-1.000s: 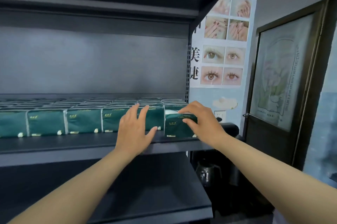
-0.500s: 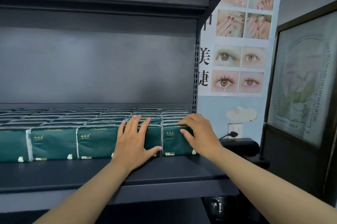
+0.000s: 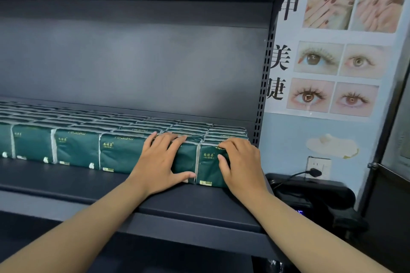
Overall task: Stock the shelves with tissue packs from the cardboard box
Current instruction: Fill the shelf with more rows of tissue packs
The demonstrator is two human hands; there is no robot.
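Both hands flat on the front row: my left hand (image 3: 160, 162) lies spread, fingers straight, against the face of a dark green plastic-wrapped tissue pack (image 3: 124, 155), thumb low by the seam; my right hand (image 3: 240, 162) presses the end green tissue pack (image 3: 208, 166), fingers draped over its top edge, thumb on its front. Neither hand lifts anything. Rows of green tissue packs (image 3: 133, 121) fill the dark grey metal shelf (image 3: 177, 204) to its back panel, upright, touching side by side.
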